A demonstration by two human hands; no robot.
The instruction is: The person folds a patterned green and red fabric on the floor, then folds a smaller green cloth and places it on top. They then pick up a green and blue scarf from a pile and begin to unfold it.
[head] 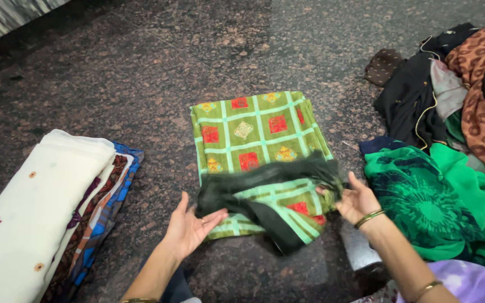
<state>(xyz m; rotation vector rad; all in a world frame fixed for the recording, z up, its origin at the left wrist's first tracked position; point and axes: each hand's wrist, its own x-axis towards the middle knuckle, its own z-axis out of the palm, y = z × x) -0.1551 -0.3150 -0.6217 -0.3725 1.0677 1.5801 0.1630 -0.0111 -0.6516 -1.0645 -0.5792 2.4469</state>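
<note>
A folded green cloth (259, 132) with a pale grid and red and yellow squares lies on the dark speckled stone floor (141, 67). A dark green-black border strip (270, 179) crosses its near end. My left hand (189, 227) is palm up with its fingers under the cloth's near left corner. My right hand (355, 199) grips the dark strip at the cloth's near right edge. A gold bangle sits on my right wrist.
A stack of folded cloths (46, 213), white on top with patterned ones beneath, lies at the left. At the right is a loose heap: a bright green printed cloth (433, 202), black garments (411, 95) and a brown patterned cloth (484, 84). A lilac cloth (467, 280) is at bottom right.
</note>
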